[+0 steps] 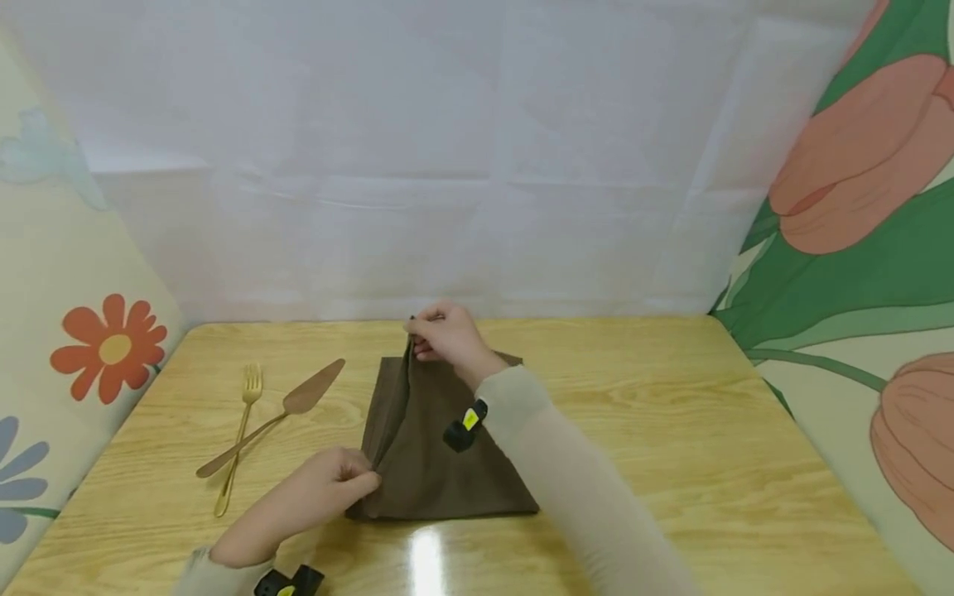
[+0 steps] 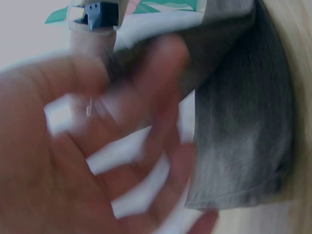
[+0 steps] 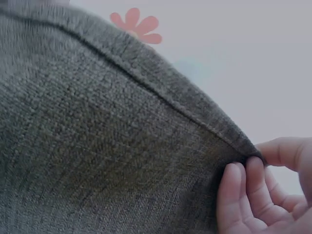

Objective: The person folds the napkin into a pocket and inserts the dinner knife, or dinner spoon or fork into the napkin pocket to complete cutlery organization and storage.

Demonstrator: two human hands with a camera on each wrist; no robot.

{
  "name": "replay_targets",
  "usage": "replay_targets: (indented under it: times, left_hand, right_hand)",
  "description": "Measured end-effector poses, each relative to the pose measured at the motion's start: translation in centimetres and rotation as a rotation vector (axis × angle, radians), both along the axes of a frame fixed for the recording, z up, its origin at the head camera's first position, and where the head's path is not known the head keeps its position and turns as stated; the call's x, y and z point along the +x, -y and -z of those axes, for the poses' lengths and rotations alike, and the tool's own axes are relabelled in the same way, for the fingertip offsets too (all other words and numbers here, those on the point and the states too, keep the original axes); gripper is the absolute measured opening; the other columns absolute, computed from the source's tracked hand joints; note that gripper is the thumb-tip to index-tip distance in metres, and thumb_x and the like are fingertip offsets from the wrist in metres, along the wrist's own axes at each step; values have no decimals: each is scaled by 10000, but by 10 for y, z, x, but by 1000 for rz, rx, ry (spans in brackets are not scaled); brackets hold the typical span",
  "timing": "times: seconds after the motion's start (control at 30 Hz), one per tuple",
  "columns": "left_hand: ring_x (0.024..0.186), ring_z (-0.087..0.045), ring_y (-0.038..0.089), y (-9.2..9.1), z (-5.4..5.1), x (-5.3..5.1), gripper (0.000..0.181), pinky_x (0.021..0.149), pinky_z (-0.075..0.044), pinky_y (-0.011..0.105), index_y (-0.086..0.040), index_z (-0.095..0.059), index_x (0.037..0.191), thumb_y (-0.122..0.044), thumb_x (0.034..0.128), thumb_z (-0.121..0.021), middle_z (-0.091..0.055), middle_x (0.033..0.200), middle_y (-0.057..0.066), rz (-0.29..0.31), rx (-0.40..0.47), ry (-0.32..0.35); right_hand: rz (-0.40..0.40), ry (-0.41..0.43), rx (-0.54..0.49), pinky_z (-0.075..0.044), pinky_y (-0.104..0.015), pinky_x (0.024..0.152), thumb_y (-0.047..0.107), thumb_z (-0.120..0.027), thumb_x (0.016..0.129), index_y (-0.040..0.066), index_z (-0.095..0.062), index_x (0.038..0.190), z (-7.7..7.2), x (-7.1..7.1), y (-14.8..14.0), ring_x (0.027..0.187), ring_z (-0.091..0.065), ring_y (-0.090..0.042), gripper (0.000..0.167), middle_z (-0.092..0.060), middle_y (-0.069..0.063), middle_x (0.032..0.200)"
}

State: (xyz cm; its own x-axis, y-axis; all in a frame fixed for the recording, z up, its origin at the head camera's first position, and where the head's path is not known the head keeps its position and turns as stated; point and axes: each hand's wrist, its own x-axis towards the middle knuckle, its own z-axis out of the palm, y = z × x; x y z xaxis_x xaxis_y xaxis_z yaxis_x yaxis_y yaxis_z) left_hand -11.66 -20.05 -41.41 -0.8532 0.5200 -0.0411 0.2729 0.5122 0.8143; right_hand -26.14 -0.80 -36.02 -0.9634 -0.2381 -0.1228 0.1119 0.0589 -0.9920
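Currently brown cloth (image 1: 455, 463) lies at middle of table (image 1: 671, 463), left edge lifted; right hand (image 1: 453, 338) pinches far left corner between thumb and fingertips, left hand (image 1: 331, 484) pinches same edge at near end; gold fork (image 1: 245, 418) and copper-coloured cake server (image 1: 313, 389) lie crossed, left of cloth; white sheet (image 1: 484, 165) hangs beyond far side
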Motion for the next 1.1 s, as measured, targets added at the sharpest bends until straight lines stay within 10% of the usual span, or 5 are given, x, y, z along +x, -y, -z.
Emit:
replay_targets:
  times: [0.17,0.43,1.1]
  left_hand:
    - [450,-220,50,-2,6,1,391,441,-219,183,-59,-693,603,-149,958,-558,-377,448,-122,-138,-113,158]
    - [458,-268,64,0,9,4,406,462,-261,194,-73,-615,550,-155,947,-591,-607,522,-27,-219,-217,162]
    - [516,-382,121,2,14,6,307,529,-361,266,-96,-648,659,-125,964,-648,-599,583,-17,-229,-415,165]
  right_hand:
    - [0,-40,35,-529,-228,588,52,-690,948,29,-621,905,13,-1,7,647,-590,-141,84,-630,-36,758]
    - [8,-92,108,-483,-208,610,75,-705,941,26,-623,928,35,-7,21,657,-579,-103,96,-634,-11,754]
    - [22,-47,62,-526,-267,695,77,-673,977,55,-601,961,64,1,35,700,-592,-129,77,-653,-37,873]
